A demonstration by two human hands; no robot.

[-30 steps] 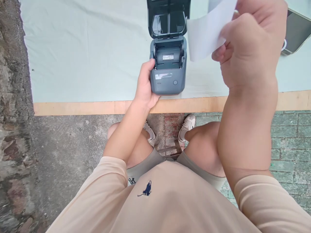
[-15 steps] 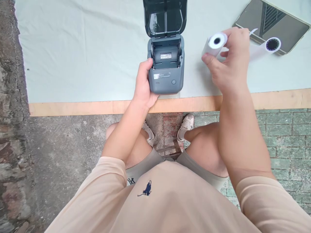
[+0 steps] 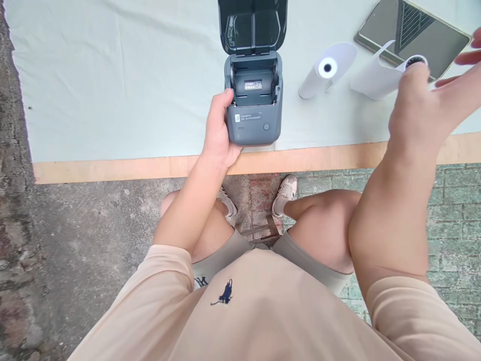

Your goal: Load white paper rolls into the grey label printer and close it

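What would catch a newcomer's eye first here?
Probably the dark compact printer, its lid raised, held by the left hand near the table's front edge. To its right stands a white paper roll, with a second roll farther right, beside the right hand. A smartphone lies behind it at upper right.

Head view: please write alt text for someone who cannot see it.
The left hand holds a printer, lid open, no roll inside. To the right, on pale cloth, are one paper roll, a second roll next to the open right hand, and a dark-screened device.
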